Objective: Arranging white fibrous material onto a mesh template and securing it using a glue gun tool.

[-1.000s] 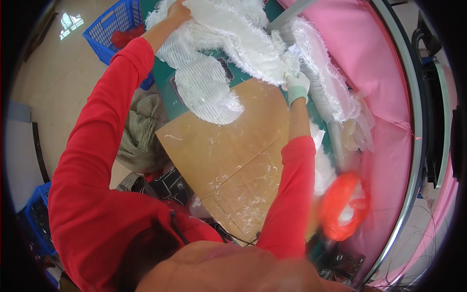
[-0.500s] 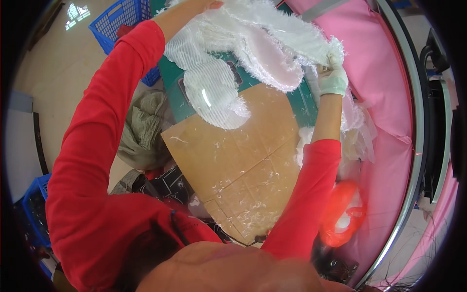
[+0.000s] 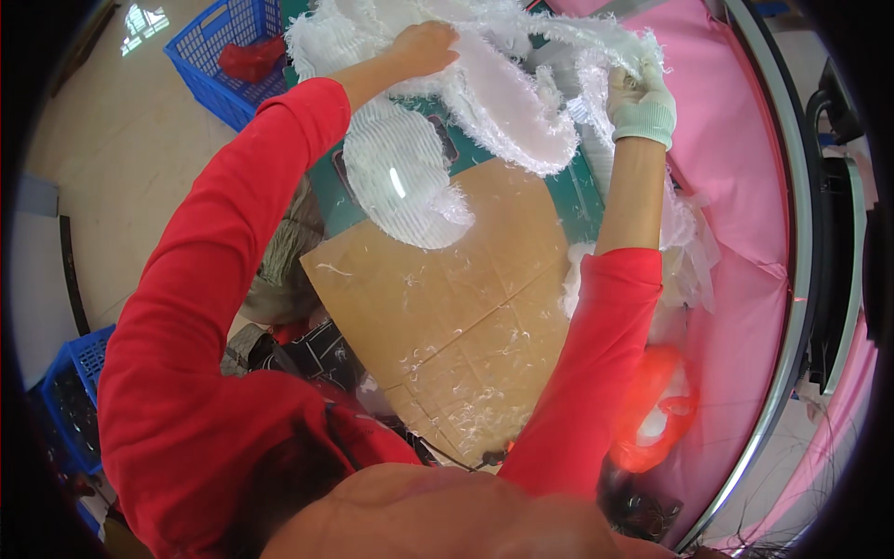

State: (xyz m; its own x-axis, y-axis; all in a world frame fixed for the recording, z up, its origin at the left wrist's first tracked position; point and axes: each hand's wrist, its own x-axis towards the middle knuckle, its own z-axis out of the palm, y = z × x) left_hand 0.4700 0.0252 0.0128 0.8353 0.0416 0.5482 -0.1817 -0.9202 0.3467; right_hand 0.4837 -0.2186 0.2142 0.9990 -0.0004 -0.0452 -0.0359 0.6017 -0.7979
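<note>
White cloth pieces with shaggy fringed edges (image 3: pixel 507 93) lie heaped at the far end of the green work surface (image 3: pixel 573 191). My bare left hand (image 3: pixel 424 49) is over the heap, its fingers bent down and together on the cloth; their tips are partly hidden. At the far right, my right hand (image 3: pixel 643 104), in a pale knitted glove, grips a fringed edge of the white cloth. From there the cloth runs left as a narrow strip. A ribbed, striped white piece (image 3: pixel 400 172) hangs toward me over a brown cardboard sheet (image 3: pixel 466 289).
Loose white threads litter the cardboard. Pink sheeting (image 3: pixel 736 186) lines the right side beside a curved metal rail (image 3: pixel 792 326). An orange-red plastic bag (image 3: pixel 652 438) sits near my right elbow. At the far left stands a blue crate (image 3: pixel 209 79) with a red item inside.
My left hand has come nearer and to the right, over the heap. My right hand has shifted slightly away from me, and the cloth by it now forms a narrower strip.
</note>
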